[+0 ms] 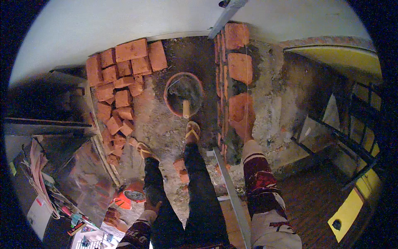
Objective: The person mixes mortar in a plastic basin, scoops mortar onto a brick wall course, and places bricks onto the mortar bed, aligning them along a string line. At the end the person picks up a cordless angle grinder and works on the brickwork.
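Observation:
My right hand reaches forward to the lower end of a red brick on a low brick course; its fingers are hard to make out against the brick. A thin string runs along that course. My left hand rests on my left leg, holding nothing. Between the bricks, ahead of my sandalled feet, stands a round pan with dark contents and a pale cylindrical handle sticking up. A long metal bar lies beside my right leg.
Stacked and broken red bricks line the left side below a white wall. An orange container sits at lower left among cluttered items. Dark metal frames and a yellow board are at the right.

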The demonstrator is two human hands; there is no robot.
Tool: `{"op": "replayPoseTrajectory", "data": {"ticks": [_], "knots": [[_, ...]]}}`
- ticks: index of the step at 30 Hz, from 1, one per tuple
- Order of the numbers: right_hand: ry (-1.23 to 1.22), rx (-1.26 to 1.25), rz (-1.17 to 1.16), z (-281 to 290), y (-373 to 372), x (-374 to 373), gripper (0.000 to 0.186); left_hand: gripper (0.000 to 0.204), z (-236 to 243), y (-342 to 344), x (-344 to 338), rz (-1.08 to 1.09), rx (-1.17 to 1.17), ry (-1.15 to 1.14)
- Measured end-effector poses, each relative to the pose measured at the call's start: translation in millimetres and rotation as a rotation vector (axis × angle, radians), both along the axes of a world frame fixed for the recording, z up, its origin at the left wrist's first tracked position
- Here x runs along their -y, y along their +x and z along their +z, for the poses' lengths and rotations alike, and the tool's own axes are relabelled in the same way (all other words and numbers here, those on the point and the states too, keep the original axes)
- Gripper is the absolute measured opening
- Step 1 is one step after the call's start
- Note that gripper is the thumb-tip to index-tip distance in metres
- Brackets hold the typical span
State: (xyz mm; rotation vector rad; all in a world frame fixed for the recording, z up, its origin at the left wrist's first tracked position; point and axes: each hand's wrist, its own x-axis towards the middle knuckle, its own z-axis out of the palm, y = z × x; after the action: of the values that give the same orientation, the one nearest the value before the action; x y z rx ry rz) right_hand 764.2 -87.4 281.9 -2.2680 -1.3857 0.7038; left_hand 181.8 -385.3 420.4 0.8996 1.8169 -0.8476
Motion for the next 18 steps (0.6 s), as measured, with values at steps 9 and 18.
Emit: {"op": "replayPoseTrajectory", "data": {"ticks": [9, 18], "knots": [[-0.109, 0.047, -0.006, -25, 5, 7, 0.121, 0.125, 6, 18, -28, 0.2, -0.016, -0.215], [-0.057, -0.228, 0.008, -21, 26, 14, 0.11, 0.127, -17, -3, 10, 0.14, -0.059, -0.174]]}}
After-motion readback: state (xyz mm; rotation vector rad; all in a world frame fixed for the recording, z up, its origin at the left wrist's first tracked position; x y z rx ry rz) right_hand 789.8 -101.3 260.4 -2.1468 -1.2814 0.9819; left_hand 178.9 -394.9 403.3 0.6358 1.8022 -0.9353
